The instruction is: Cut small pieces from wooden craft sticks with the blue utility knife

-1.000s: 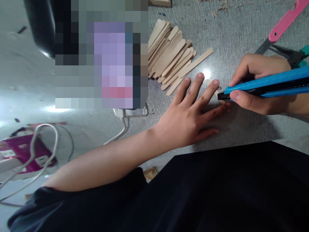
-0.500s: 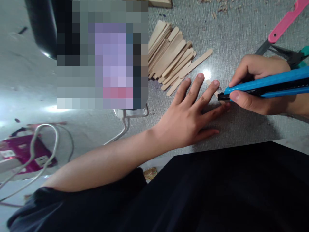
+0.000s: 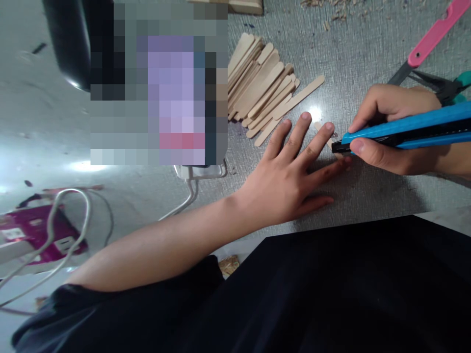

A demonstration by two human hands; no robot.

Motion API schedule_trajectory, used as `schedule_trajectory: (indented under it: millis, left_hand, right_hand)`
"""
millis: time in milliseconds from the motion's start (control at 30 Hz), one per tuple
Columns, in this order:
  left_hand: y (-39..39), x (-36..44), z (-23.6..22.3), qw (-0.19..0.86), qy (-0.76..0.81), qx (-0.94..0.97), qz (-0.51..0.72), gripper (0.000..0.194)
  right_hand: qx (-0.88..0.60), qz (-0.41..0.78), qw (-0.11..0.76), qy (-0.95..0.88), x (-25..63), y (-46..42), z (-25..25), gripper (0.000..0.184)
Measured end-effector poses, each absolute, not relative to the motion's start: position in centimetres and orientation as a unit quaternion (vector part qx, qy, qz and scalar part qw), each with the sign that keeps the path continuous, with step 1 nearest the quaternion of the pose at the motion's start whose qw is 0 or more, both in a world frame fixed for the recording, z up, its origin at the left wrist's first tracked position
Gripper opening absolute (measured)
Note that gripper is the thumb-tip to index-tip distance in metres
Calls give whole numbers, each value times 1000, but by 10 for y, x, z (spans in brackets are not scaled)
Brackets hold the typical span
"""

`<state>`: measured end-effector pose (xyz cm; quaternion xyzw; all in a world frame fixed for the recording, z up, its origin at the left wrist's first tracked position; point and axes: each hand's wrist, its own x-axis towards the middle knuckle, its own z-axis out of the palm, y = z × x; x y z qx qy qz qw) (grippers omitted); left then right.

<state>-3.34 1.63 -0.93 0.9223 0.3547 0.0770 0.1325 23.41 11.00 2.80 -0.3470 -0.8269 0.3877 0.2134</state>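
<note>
My left hand (image 3: 290, 171) lies with fingers spread on the grey table. Two of its fingertips press on a single wooden craft stick (image 3: 328, 142), partly covered by those fingers. My right hand (image 3: 390, 127) is wrapped round a blue and black box cutter (image 3: 408, 125). The cutter's black tip meets the stick between the left fingertips; how far the blade extends I cannot make out. Just beyond the left fingertips lies a pile of craft sticks (image 3: 263, 83), with one loose stick (image 3: 301, 96) at its near side.
Beyond my right hand lie a pink-handled folding blade (image 3: 432, 39) and green-handled pliers (image 3: 447, 88). Wood shavings (image 3: 342, 9) are scattered at the far edge. A white cable (image 3: 189, 191) and a purple packet (image 3: 40, 230) are on the left. A blurred-out patch hides the upper left.
Both hands, the cutter and the stick hold their places. The pile and the far objects appear shifted very slightly in the picture, as the view moves a little.
</note>
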Motion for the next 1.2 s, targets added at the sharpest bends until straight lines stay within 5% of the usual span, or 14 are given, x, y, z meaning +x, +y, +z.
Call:
schedule_trajectory:
  millis: [1200]
  left_hand:
    - [17,-33,-5,138,363,919,69,85]
  right_hand:
    - [-374,408,195,-810,233,109,31,17]
